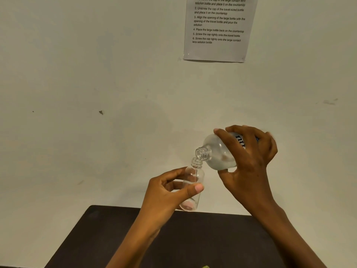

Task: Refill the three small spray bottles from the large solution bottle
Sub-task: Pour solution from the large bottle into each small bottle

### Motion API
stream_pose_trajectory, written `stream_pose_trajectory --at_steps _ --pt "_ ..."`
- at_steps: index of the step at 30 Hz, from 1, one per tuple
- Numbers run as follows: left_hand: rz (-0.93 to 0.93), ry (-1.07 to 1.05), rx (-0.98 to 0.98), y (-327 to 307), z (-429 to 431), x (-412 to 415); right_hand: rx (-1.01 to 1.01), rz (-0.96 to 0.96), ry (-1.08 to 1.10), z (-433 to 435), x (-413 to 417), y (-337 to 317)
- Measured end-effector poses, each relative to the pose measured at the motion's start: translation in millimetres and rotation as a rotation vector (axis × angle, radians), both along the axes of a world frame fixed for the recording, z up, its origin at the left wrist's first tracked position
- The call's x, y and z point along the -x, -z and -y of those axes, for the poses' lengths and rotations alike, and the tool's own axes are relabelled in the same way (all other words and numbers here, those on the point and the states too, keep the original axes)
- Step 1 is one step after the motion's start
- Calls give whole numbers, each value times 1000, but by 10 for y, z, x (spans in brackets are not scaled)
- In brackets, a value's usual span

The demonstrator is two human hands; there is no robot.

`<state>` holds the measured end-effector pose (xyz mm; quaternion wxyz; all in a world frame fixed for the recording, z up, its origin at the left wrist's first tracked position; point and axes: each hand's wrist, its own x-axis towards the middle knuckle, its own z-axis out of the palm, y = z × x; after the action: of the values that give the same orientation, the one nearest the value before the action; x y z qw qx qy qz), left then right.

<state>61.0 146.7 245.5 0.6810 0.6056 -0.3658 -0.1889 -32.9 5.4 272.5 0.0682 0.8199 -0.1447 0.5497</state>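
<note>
My left hand [166,192] holds a small clear bottle [193,182] with no cap, nearly upright and tilted slightly right, above the table's far edge. My right hand [249,159] grips the large clear solution bottle [218,151], tipped down to the left. Its open threaded neck [202,153] rests just above the small bottle's mouth. A thin stream runs down inside the small bottle, and a little liquid lies at its bottom. No other small bottles or caps are in view.
A dark brown table [183,240] fills the lower middle, its far edge against a pale wall. A printed instruction sheet [218,28] hangs on the wall above. A small green object [205,266] peeks in at the bottom edge.
</note>
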Motion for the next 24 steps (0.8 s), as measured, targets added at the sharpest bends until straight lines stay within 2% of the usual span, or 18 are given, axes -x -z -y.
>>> stream_pose_trajectory --at_steps 24 --pt "6 -1 -13 -9 -13 3 -3 -11 -1 -1 -5 -3"
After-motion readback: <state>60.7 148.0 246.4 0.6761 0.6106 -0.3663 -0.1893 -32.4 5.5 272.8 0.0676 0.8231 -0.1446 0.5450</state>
